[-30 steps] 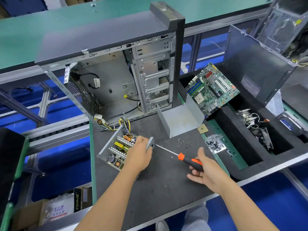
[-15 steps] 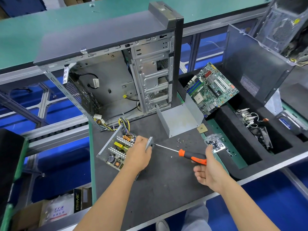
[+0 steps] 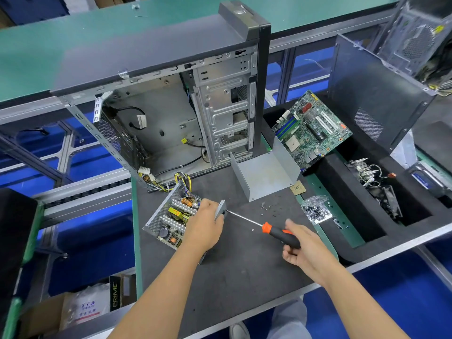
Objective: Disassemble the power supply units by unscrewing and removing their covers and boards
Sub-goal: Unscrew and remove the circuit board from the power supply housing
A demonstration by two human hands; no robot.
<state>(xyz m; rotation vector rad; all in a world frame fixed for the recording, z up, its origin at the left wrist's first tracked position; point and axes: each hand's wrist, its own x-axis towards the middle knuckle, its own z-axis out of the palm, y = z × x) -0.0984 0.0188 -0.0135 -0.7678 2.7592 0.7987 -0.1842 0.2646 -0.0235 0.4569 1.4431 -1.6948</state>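
An open power supply unit (image 3: 168, 218) lies on the dark mat, its board with heat sinks and coils exposed. My left hand (image 3: 204, 222) grips its right metal wall. A screwdriver (image 3: 271, 228) with a black and orange handle points its tip at that wall. My right hand (image 3: 303, 249) holds the handle with curled fingers, thumb lifted. The unit's removed grey cover (image 3: 264, 174) stands behind on the mat. Several loose screws (image 3: 269, 207) lie beside the shaft.
An empty computer case (image 3: 171, 99) stands open behind the unit, its cables trailing out. A motherboard (image 3: 313, 129) leans in the black foam tray (image 3: 342, 216) to the right, near a small bag of parts (image 3: 316, 211) and a side panel (image 3: 374, 104).
My right hand has shifted along the screwdriver handle, turning it, with fingers regripping. The left hand and the unit have stayed where they were.
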